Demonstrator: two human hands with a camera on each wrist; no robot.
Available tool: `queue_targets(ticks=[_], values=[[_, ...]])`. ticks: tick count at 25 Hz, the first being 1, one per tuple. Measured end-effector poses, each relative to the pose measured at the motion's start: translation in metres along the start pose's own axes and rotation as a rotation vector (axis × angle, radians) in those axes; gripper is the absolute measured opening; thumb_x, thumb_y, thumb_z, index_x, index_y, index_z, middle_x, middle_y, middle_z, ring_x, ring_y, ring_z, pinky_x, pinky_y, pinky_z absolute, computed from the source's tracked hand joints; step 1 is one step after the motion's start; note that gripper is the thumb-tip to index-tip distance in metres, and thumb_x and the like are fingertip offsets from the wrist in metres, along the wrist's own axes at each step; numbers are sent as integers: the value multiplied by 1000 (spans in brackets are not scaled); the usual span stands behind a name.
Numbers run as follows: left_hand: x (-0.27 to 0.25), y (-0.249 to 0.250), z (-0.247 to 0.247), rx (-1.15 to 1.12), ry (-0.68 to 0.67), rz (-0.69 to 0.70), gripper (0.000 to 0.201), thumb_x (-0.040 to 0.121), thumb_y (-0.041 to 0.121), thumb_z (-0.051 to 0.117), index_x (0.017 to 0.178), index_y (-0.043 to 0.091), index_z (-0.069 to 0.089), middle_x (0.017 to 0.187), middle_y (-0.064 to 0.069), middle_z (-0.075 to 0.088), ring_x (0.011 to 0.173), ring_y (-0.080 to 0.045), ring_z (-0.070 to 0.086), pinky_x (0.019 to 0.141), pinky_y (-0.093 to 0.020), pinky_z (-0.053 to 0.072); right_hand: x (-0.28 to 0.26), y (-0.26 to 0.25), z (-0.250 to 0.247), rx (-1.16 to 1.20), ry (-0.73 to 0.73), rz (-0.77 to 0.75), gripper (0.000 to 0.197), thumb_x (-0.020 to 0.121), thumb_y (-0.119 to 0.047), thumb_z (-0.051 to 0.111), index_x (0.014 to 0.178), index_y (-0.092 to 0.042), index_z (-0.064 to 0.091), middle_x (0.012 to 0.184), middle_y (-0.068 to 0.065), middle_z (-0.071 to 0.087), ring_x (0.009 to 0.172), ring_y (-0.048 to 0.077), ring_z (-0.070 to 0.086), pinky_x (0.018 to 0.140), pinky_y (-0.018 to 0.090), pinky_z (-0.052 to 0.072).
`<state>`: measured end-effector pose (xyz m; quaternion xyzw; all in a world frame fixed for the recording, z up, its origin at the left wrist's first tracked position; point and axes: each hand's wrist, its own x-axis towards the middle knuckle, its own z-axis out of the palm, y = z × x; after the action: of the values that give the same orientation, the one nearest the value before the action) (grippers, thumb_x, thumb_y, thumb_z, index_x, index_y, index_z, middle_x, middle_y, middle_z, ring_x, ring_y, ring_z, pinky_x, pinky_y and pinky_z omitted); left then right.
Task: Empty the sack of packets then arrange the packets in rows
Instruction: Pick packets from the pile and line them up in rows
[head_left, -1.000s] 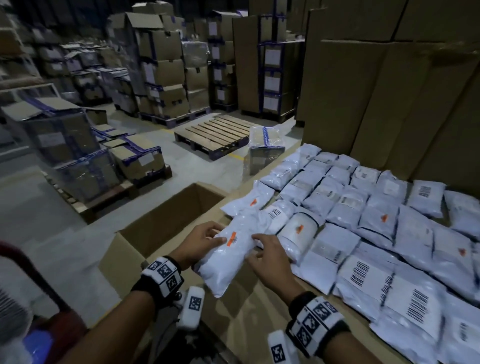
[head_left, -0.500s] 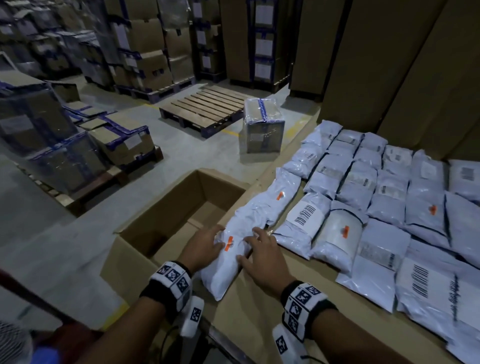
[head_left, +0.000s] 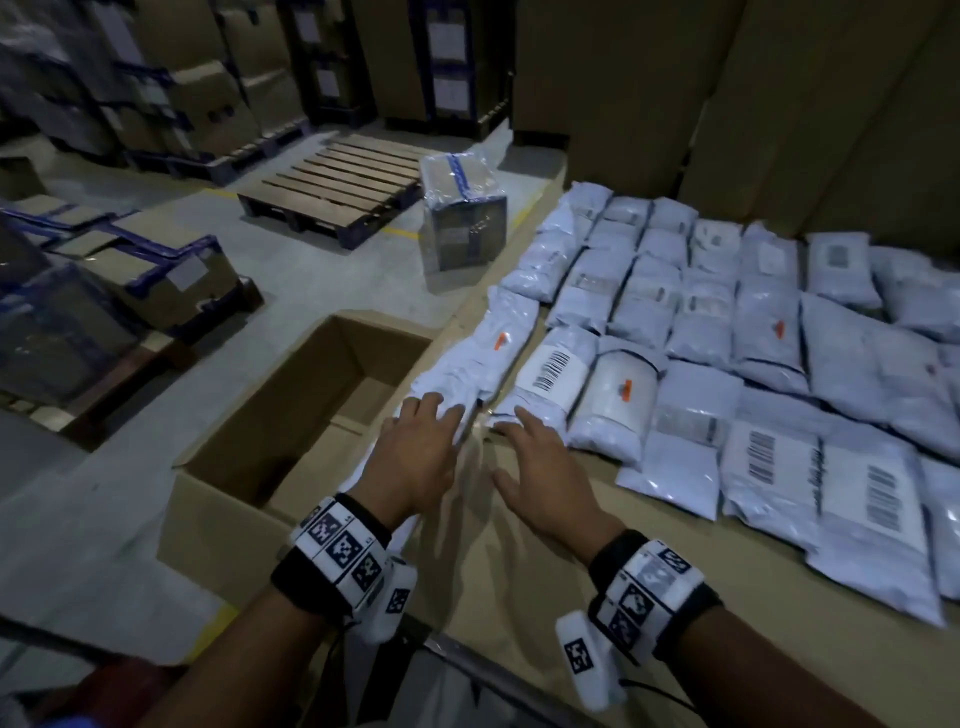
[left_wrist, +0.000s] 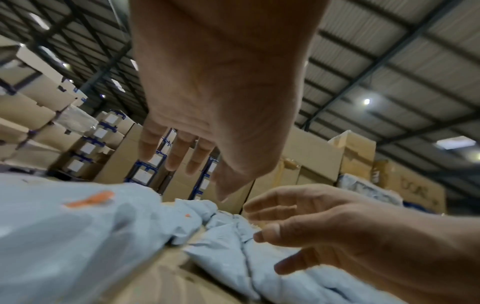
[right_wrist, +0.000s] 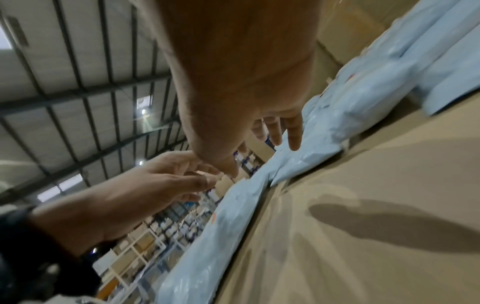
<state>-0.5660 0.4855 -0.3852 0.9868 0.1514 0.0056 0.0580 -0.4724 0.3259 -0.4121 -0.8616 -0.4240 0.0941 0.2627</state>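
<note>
Our left hand and right hand hover low over the near edge of the brown cardboard surface, palms down, fingers spread and loose on both, gripping nothing; in the left wrist view the left fingers hang clear above the plastic. The long white plastic packet with the orange sticker lies flat along the left edge of the surface, near end under our left hand, whether touching we can't tell. Its long axis runs from us away and slightly right, far end pointing at the back rows. Just right of it, the white packet with the barcode label sits under our right fingertips, same heading, then the white rows of packets fill the surface toward the tall brown cartons behind. Risk as we judge it: the long packet rides the edge directly above the open brown cardboard box on the floor, so a sideways nudge from the left hand could tip it over and in. It also overruns the row pitch, so it may skew its neighbours if we push it in. No sack visible in any view. Beyond: a wooden pallet and a wrapped carton on the floor.
</note>
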Motion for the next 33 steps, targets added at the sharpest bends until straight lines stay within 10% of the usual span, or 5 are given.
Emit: queue_targets(ticks=[6,18,33], values=[[-41,144,17,-379,207,212,49,87,26,53,134,14,47,136,-14,44,122,-33,45,98,-42,44,-149,76,-72,-28,222,139,59,90,-41,54,143,-20,40,155,6,28,141,25,30,109,36,33],[-157,555,75,-546,64,785,59,89,35,54,142,16,37,140,-11,38,124,-30,39,102,-40,40,-568,226,-193,-56,647,715,57,87,-43,51,138,-17,45,150,10,36,134,27,38,107,38,35],[-95,915,94,-476,-62,1208,58,89,28,56,142,13,38,142,-17,38,122,-37,40,96,-46,44,-737,421,-349,-149,923,1110,61,86,-34,65,139,-11,46,147,16,39,137,31,35,109,37,29]])
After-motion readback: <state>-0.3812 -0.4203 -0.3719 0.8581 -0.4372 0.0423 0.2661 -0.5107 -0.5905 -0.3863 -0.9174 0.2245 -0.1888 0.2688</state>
